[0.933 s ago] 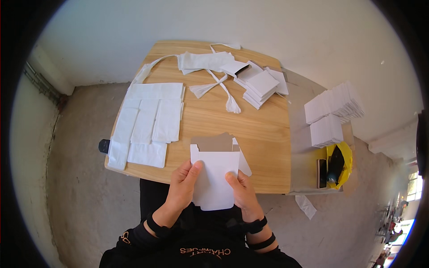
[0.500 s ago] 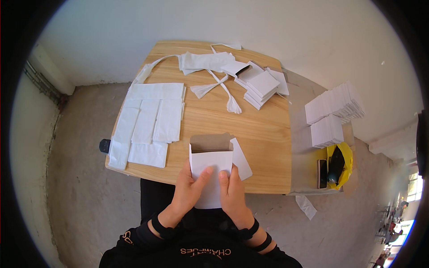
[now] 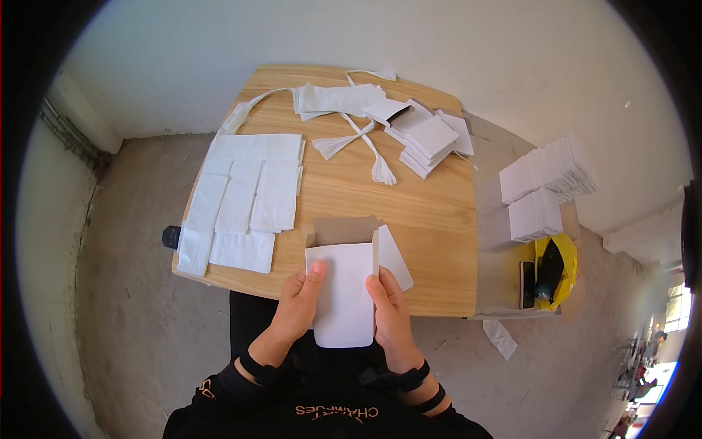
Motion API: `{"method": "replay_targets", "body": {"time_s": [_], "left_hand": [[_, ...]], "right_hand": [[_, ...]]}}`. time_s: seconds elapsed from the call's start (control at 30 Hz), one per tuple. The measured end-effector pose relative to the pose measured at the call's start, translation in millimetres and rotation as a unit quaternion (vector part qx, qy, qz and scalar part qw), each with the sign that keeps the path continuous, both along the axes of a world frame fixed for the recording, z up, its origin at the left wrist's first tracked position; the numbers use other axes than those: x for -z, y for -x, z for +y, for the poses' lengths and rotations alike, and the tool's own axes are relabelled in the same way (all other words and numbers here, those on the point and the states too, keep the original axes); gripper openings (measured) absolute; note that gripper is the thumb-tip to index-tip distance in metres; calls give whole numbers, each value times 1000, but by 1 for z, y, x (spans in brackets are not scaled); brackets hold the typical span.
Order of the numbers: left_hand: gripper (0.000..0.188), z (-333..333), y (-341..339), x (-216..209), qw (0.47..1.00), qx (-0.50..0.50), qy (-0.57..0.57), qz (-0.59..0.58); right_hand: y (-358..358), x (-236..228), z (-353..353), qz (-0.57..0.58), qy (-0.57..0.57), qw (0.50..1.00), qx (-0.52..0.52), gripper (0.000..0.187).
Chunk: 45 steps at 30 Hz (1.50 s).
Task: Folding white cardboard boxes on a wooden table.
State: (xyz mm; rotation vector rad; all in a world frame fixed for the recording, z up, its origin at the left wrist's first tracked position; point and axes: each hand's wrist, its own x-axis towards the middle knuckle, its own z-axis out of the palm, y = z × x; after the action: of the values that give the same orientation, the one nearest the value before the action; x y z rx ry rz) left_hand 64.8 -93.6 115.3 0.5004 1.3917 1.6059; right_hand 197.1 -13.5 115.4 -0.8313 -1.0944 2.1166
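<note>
A white cardboard box (image 3: 344, 293) with a brown inside is held between my two hands, over the table's near edge. Its top end is open and the flaps stand up. My left hand (image 3: 298, 304) grips the box's left side, thumb lying on the white front. On the right side, my right hand (image 3: 390, 314) closes round the edge with its thumb near the corner. Another flat white piece of card (image 3: 395, 257) shows behind the box on the right; whether it touches the box, I cannot tell.
Folded white plastic bags (image 3: 256, 179) cover the table's left part. White strips (image 3: 342, 146) and a pile of flat white boxes (image 3: 428, 139) lie at the back. To the right are stacked white cartons (image 3: 537, 212), a phone (image 3: 527, 284) and a yellow bag (image 3: 564, 289).
My hands have spread apart to the box's two sides, the thumbs moving off the middle of its front. The box has shifted slightly left and its front faces up more.
</note>
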Motion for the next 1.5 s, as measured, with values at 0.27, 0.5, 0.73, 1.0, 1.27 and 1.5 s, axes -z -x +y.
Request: {"method": "replay_targets", "body": {"time_s": [0.27,0.5,0.73,1.0,1.27,1.5], "left_hand": [[40,4,-13,-14,992,-1,24,127],[37,-1,-8,-14,962,53,110,244],[58,3,-11,-15,951,-19,-110,287],[66,-20,10,-23,969,90,-91,213],[43,-43,22,-21,980,156,-64,101],[18,-56,23,-19,967,190,63,160]], "right_hand": [[-2,8,4,-167,-240,952,95,27],[-3,11,2,-233,-351,902,94,36],[-2,-4,1,-81,-282,955,39,59],[-22,-14,16,11,-186,975,-118,73],[-34,-15,16,-66,-119,959,-249,52],[-35,-12,13,-99,-108,946,-291,29]]}}
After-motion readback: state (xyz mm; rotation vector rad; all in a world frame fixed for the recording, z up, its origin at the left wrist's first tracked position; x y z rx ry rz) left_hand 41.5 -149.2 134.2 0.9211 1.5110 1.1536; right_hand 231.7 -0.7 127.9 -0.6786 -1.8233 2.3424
